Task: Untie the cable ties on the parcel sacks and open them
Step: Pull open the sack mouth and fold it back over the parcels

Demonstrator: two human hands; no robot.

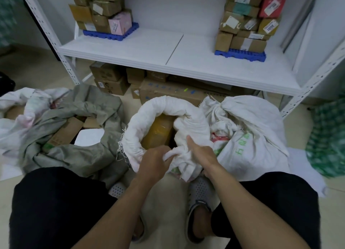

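Observation:
A white woven parcel sack (149, 116) stands on the floor in front of me with its mouth rolled open; a yellow-wrapped parcel (158, 131) shows inside. My left hand (155, 160) grips the bunched near rim of this sack. My right hand (202, 152) grips the same bunched cloth from the right, thumb pointing up. To the right stands another white sack (252, 136) with green print, its neck (220, 106) still gathered shut. No cable tie is plainly visible.
A grey-green sack (78, 136) lies open at the left with cardboard boxes inside. A white metal shelf (168, 58) behind holds stacked boxes on blue pallets (240, 54). More cartons sit under it. A green patterned sack (328, 136) lies at the right.

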